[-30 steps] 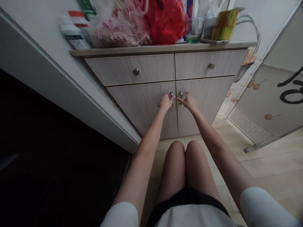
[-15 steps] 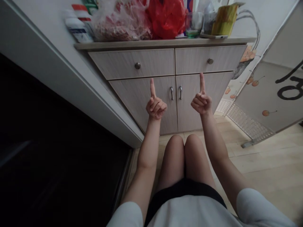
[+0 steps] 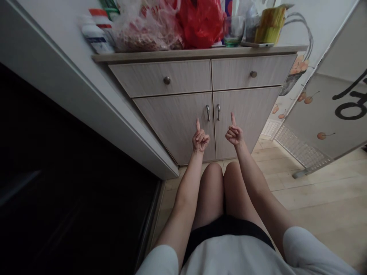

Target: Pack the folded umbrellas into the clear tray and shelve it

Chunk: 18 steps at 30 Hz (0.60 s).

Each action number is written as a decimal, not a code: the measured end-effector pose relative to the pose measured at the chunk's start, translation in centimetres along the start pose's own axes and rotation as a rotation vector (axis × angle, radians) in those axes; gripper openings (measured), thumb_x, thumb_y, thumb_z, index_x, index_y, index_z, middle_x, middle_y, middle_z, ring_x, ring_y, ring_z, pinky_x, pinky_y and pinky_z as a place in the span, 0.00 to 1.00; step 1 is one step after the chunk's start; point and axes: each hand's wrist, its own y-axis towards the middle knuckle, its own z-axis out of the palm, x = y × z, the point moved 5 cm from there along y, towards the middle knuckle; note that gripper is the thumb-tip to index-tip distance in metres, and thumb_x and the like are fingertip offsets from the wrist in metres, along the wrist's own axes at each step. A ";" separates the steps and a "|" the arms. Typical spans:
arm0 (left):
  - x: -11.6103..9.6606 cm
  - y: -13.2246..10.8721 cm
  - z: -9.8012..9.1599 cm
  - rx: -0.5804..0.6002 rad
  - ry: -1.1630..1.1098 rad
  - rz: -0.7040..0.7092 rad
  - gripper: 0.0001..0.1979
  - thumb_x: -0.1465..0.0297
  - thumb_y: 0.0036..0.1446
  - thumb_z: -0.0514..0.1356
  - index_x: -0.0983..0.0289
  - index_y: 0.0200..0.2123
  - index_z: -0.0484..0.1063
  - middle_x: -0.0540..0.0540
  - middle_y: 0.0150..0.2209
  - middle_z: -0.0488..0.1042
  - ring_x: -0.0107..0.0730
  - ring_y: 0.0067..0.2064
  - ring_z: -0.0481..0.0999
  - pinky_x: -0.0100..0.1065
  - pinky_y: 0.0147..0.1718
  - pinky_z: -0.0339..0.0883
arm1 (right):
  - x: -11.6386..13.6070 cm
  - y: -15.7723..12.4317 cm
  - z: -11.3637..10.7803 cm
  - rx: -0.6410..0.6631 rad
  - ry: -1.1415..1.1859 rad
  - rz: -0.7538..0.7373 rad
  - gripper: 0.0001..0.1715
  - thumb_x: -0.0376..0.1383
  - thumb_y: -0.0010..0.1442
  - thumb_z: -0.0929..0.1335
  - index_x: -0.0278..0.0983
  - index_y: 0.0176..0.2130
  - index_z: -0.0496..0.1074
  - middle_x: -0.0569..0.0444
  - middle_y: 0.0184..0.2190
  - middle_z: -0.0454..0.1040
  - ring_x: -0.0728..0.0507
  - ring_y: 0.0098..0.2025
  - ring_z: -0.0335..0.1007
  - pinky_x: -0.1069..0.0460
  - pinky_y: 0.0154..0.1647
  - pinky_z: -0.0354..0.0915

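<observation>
Along the countertop [image 3: 195,53] at 12 o'clock stand a white bottle [image 3: 94,36], a clear plastic bag [image 3: 146,32], a red plastic bag [image 3: 200,23] and a drinking glass [image 3: 233,30]. At 1 o'clock, a yellow-green packet [image 3: 269,26] sits on a phone [image 3: 258,44]. A cherry-printed panel [image 3: 318,114] stands at 3 o'clock — wooden floor [image 3: 323,194] below it — and a black surface [image 3: 71,172] fills 9 o'clock.

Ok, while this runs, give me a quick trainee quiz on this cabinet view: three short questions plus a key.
1. What is the left hand holding?
2. True or false: the right hand is clasping a metal door handle.
3. Which have round knobs: the drawers or the lower cabinet doors?

Key:
1. Nothing; its index finger points up and the other fingers are curled.
2. False.
3. The drawers.
</observation>
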 end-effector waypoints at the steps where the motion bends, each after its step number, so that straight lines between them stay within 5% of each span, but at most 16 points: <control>1: 0.0 0.0 0.0 0.000 -0.014 -0.002 0.23 0.68 0.72 0.44 0.49 0.65 0.66 0.41 0.20 0.37 0.24 0.17 0.36 0.29 0.23 0.53 | 0.1 0.0 0.0 -0.002 -0.016 0.003 0.38 0.43 0.62 0.62 0.48 0.69 0.55 0.72 0.14 0.35 0.50 0.17 0.27 0.54 0.21 0.39; 5: -0.1 0.8 0.4 0.038 -0.024 -0.053 0.22 0.69 0.71 0.47 0.48 0.64 0.67 0.40 0.18 0.41 0.22 0.15 0.40 0.28 0.23 0.54 | 0.2 1.0 0.1 -0.001 -0.066 -0.010 0.37 0.45 0.63 0.63 0.48 0.69 0.56 0.71 0.15 0.39 0.50 0.16 0.32 0.55 0.21 0.42; 8: 0.1 2.9 1.0 0.025 0.118 -0.138 0.19 0.69 0.68 0.54 0.53 0.60 0.70 0.40 0.18 0.50 0.21 0.16 0.49 0.27 0.23 0.55 | -0.2 3.4 0.1 -0.090 -0.212 0.018 0.33 0.50 0.65 0.63 0.45 0.66 0.61 0.68 0.19 0.56 0.51 0.18 0.48 0.56 0.22 0.49; 11: -0.6 5.7 1.1 -0.169 0.477 -0.056 0.15 0.67 0.65 0.57 0.60 0.53 0.75 0.47 0.25 0.68 0.24 0.24 0.67 0.27 0.28 0.62 | -0.1 6.4 0.1 -0.251 -0.510 -0.041 0.30 0.51 0.66 0.63 0.37 0.59 0.69 0.53 0.36 0.75 0.49 0.31 0.67 0.56 0.30 0.60; 13: -1.5 7.3 1.7 -0.291 0.798 0.073 0.13 0.67 0.63 0.60 0.63 0.49 0.77 0.56 0.37 0.77 0.30 0.37 0.77 0.30 0.38 0.67 | 0.2 8.2 0.6 -0.334 -0.769 -0.135 0.27 0.49 0.65 0.65 0.33 0.54 0.72 0.42 0.46 0.76 0.46 0.41 0.71 0.53 0.39 0.65; 15: -1.9 8.6 2.8 -0.302 1.075 0.146 0.14 0.67 0.61 0.62 0.64 0.48 0.77 0.63 0.48 0.78 0.37 0.49 0.77 0.34 0.47 0.66 | 0.4 9.4 1.4 -0.371 -0.985 -0.196 0.25 0.46 0.66 0.65 0.31 0.52 0.73 0.38 0.49 0.76 0.43 0.47 0.72 0.51 0.45 0.65; 18: -1.2 9.9 4.0 -0.204 1.279 0.124 0.13 0.67 0.62 0.62 0.64 0.48 0.78 0.67 0.49 0.79 0.42 0.51 0.77 0.38 0.50 0.65 | 0.0 10.4 2.2 -0.382 -1.144 -0.180 0.20 0.42 0.68 0.63 0.31 0.50 0.75 0.39 0.46 0.78 0.41 0.46 0.74 0.48 0.49 0.64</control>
